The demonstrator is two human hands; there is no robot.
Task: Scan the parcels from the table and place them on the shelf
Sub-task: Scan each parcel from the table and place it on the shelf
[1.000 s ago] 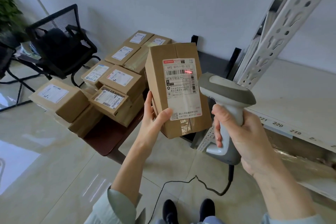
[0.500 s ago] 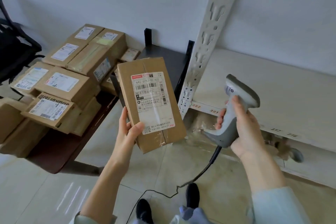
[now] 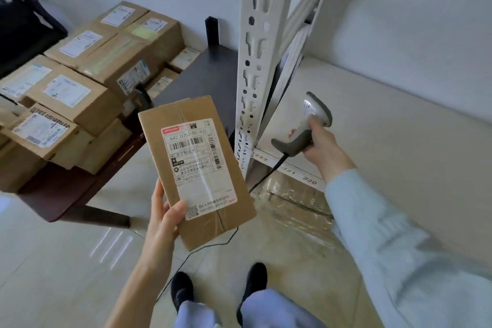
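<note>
Left hand: the left hand (image 3: 163, 217) grips the parcel (image 3: 195, 168) at its lower left corner, thumb across the front, fingers behind it.
Right hand: the right hand (image 3: 318, 145) is wrapped round the grip of the scanner (image 3: 306, 128), held over the front left corner of the shelf (image 3: 386, 141).
Parcel: a flat brown box, label facing up toward the camera, held in the air above the floor (image 3: 53, 261), between the table (image 3: 202, 74) and the shelf post (image 3: 253, 61).
Scanner: grey and white, head pointing away from the parcel, its black cable (image 3: 266, 178) running down toward the floor.
Table: dark top, low, left of the shelf; a stack of boxes (image 3: 80, 82) with white labels covers its left part, the right part is bare.
Shelf: pale board with a white perforated post at its left corner; numbers 222, 221, 220 run along its front edge.
Floor: glossy light tiles with window reflections; two dark shoes (image 3: 218, 293) are at the bottom.
Wall: plain white, behind table and shelf.
Chair: a black chair (image 3: 24, 29) at the far left edge.
Below shelf: something wrapped in clear film (image 3: 298, 202), not clear what.
</note>
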